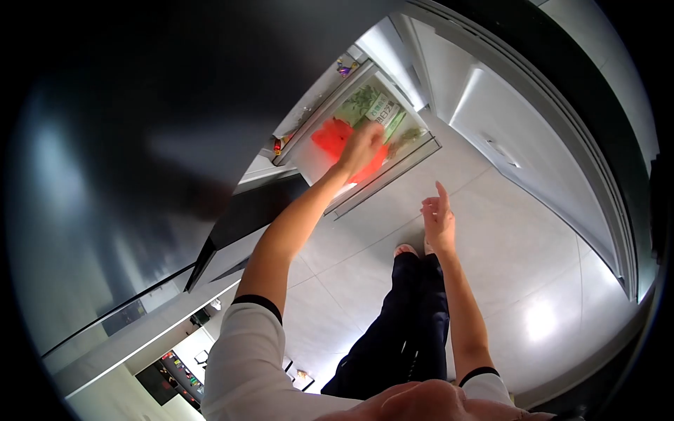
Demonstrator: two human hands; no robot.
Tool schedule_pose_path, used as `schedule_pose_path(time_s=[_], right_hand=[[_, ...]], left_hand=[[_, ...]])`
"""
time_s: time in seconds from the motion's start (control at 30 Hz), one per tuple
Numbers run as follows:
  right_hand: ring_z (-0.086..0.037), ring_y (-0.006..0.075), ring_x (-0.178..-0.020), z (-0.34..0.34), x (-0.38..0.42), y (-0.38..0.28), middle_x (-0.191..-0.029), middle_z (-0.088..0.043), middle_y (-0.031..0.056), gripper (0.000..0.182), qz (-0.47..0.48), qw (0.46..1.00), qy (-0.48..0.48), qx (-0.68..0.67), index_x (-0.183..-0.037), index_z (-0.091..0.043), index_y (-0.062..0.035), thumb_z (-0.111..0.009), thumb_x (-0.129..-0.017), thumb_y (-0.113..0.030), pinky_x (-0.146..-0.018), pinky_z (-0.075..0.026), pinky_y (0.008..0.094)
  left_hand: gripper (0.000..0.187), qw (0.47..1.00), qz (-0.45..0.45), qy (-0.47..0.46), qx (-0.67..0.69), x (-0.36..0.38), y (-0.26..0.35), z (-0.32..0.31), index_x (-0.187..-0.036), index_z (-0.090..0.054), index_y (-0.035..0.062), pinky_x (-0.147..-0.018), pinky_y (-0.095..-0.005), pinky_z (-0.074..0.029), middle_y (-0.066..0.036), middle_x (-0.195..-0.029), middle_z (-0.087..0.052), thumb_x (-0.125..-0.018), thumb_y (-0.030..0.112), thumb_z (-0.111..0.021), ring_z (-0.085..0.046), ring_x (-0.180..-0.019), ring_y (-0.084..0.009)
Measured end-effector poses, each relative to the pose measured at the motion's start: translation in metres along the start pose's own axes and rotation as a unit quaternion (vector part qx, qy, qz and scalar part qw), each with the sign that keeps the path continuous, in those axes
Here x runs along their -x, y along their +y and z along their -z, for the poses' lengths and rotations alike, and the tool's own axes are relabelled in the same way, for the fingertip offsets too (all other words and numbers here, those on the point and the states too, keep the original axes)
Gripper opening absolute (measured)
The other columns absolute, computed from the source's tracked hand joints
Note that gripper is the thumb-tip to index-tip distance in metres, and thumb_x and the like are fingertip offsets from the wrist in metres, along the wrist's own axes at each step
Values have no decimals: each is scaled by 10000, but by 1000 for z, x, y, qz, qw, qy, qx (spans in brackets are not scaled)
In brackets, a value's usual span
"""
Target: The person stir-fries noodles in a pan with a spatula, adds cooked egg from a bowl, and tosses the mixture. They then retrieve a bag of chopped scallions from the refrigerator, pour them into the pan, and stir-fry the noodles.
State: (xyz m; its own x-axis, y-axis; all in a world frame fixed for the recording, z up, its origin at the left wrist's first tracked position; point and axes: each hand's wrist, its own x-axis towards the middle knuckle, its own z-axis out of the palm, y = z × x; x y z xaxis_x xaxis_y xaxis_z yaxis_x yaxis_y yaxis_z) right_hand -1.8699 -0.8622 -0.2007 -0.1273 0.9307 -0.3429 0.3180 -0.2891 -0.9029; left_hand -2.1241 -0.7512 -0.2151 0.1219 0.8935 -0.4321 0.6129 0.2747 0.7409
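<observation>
My left hand [364, 146] is over the pulled-out fridge drawer [386, 177], its fingers curled closed at a red plastic bag [332, 137]. Whether it grips the bag is hidden from view. Beside the bag, a green and white package [383, 109] with printed lettering lies in the drawer. Another clear bag with something pale green [406, 142] rests near the drawer's front corner. My right hand [439, 219] is in the air over the floor, right of the drawer, index finger stretched out, other fingers partly bent, holding nothing.
An open fridge door [505, 130] stands on the right, with a large dark door panel [126, 161] on the left. My feet [406, 249] are on the tiled floor [491, 245] below the drawer. Small colourful items [345, 68] sit behind the drawer.
</observation>
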Motion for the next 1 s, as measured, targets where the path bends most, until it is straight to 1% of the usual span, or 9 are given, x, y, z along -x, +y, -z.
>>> schedule_pose_path(time_s=[0.03, 0.2, 0.3, 0.37, 0.47, 0.6, 0.7, 0.87, 1.0], right_hand=[[-643, 227, -707, 5, -13, 40, -800, -632, 111, 514, 4, 1000, -5, -11, -1330, -360, -32, -503, -837, -17, -655, -512, 309], [-643, 227, -849, 6, -15, 37, -1006, -620, 124, 592, -10, 997, -62, -50, -1370, -319, -55, -553, -828, -22, -669, -515, 316], [-501, 264, -1183, 4, -12, 7, -1389, -405, 144, 697, -33, 977, -168, -125, -1438, -224, -98, -568, -842, 7, -821, -500, 340], [-449, 272, -1241, -13, -7, -3, -1442, -329, 144, 733, -15, 969, -196, -152, -1453, -185, -102, -579, -843, -3, -863, -484, 348], [-285, 273, -1358, -24, -8, -17, -1527, -131, 119, 828, -10, 952, -252, -174, -1471, -46, -104, -590, -852, -28, -951, -435, 370], [-276, 280, -1363, -41, -9, -24, -1532, -90, 134, 879, 8, 949, -236, -210, -1470, -2, -116, -608, -838, -44, -957, -426, 383], [-230, 273, -1378, -53, -25, -37, -1537, -19, 122, 880, -7, 941, -263, -215, -1461, 39, -96, -589, -848, -27, -990, -401, 379], [-206, 304, -1384, -101, -73, -49, -1517, -14, 213, 880, 28, 938, -256, -231, -1450, -4, -12, -615, -818, -62, -1088, -261, 357], [-193, 295, -1385, -145, -128, -41, -1520, -13, 194, 887, 156, 954, -223, -126, -1448, 11, -11, -612, -829, -131, -1114, -212, 334]], left_hand=[[425, 986, 1, -142, 88, -18, -21, -36, -1252, -457, 51, -973, -367, -347, -55, -1283, -467, -874, 211, -567, -422, -1173, -184], [276, 982, 82, -95, 144, -17, 34, -71, -1008, -582, 14, -800, -299, -438, -36, -927, -611, -921, 251, -470, -549, -862, -128], [250, 988, 21, -150, -7, -33, -11, -79, -949, -596, 17, -726, -308, -442, -19, -836, -609, -921, 232, -472, -539, -778, -128], [241, 976, -23, -184, -111, -40, -39, -78, -910, -606, 19, -676, -314, -444, -8, -775, -607, -920, 219, -473, -532, -721, -128], [212, 992, -71, -79, 62, -34, -66, -72, -880, -594, 16, -614, -314, -408, -42, -737, -591, -916, 192, -483, -508, -688, -127], [202, 988, 148, 34, 4, 33, 54, 2, -1077, -604, 69, -618, -316, -487, -82, -893, -664, -931, 148, -489, -646, -748, -207], [218, 944, -57, 212, -247, 89, 89, 23, -1108, -607, 52, -695, -317, -514, -185, -959, -652, -911, 102, -527, -662, -863, -279], [329, 908, -90, 339, -229, 149, 122, 34, -1194, -569, 29, -799, -355, -520, -174, -1136, -614, -866, -2, -564, -625, -1012, -296], [261, 890, -63, 376, -251, 168, 146, 26, -1140, -611, 9, -736, -297, -511, -167, -989, -639, -883, 30, -569, -643, -873, -257]])
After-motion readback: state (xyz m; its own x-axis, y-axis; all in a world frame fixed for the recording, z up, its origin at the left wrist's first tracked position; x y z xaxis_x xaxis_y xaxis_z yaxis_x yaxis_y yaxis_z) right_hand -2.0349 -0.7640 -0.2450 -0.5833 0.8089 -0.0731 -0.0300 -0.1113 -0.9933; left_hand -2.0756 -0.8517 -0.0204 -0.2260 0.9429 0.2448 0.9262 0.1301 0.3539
